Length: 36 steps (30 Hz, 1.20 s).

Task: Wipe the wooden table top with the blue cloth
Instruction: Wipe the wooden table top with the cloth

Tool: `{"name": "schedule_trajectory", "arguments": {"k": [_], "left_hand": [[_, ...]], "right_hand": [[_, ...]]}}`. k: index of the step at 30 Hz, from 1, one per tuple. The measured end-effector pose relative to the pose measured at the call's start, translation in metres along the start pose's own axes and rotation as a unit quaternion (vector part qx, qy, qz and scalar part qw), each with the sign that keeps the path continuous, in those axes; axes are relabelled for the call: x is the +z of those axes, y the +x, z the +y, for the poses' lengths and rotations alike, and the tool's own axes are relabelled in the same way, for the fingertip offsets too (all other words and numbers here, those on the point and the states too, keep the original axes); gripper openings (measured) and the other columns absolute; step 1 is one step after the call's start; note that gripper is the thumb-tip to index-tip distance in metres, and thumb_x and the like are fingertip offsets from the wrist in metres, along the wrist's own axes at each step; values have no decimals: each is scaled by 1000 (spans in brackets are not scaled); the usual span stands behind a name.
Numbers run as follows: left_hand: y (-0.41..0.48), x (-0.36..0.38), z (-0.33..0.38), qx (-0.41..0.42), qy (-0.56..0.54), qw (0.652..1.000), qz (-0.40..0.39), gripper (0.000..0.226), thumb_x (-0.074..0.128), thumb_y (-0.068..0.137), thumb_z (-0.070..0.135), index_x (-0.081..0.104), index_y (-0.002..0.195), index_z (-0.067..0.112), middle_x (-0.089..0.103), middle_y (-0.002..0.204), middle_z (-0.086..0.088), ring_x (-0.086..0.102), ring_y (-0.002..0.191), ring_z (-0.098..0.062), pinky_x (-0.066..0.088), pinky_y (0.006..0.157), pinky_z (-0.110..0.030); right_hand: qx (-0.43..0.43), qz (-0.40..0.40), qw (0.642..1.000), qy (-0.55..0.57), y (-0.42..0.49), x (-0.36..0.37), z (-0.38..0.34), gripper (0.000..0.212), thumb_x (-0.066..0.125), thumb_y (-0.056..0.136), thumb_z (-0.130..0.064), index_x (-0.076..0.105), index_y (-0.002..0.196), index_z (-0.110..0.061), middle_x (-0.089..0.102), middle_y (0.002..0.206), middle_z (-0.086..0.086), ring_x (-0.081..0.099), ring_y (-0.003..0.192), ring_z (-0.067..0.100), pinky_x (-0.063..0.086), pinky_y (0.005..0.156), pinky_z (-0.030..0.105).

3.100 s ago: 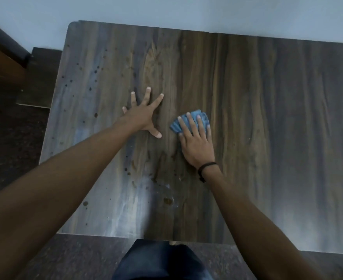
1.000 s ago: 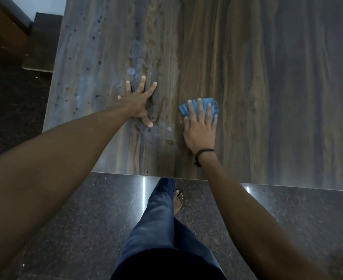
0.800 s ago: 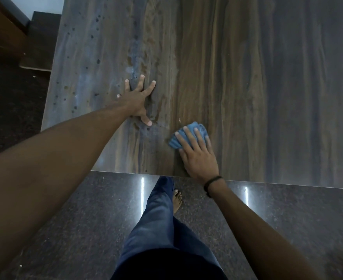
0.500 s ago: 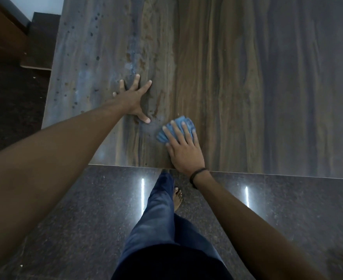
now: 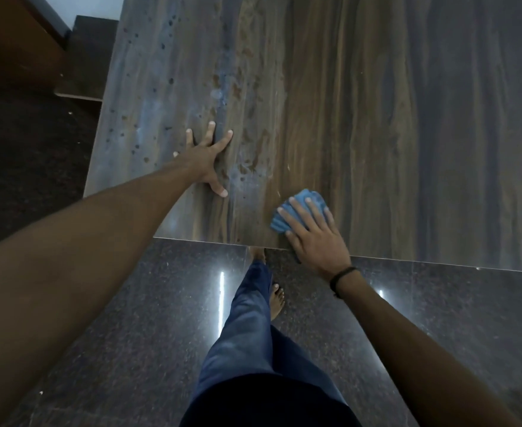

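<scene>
The wooden table top [image 5: 376, 118] fills the upper part of the view, with dark spots and smeared stains on its left half. My right hand [image 5: 313, 238] lies flat on the folded blue cloth [image 5: 296, 208], pressing it onto the table near the front edge; the wrist hangs past that edge. My left hand [image 5: 206, 158] rests flat on the table with fingers spread, to the left of the cloth, beside a pale smear [image 5: 244, 177].
Dark polished stone floor [image 5: 438, 318] lies below the table's front edge, with my blue-trousered leg [image 5: 250, 328] and bare foot [image 5: 276, 300] on it. A dark step [image 5: 87, 57] and a pale wall stand at the upper left.
My right hand has slid the cloth to the right along the front edge, away from my left hand. Earlier it had pulled the cloth back from farther up the table. My left hand stays planted.
</scene>
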<state>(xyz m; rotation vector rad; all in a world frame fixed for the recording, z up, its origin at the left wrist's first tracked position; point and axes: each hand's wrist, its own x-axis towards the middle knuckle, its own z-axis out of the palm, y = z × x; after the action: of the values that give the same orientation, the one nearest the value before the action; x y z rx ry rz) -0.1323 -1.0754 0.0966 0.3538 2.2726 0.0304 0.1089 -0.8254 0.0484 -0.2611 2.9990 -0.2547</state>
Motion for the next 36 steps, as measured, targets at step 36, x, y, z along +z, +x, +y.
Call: {"name": "schedule_trajectory", "arguments": {"k": [36], "left_hand": [[10,-23,-26,-21,-32,999,35,148,88,46,62,-18,150,51,-33,160,5,-24,142,-53,9,113,-72]], "right_hand": [[-33,-47,998,2,33,-6,-20,52,22,107,-44,14,159,-41,11,168,-6,6,155,24,16,122,55]]}}
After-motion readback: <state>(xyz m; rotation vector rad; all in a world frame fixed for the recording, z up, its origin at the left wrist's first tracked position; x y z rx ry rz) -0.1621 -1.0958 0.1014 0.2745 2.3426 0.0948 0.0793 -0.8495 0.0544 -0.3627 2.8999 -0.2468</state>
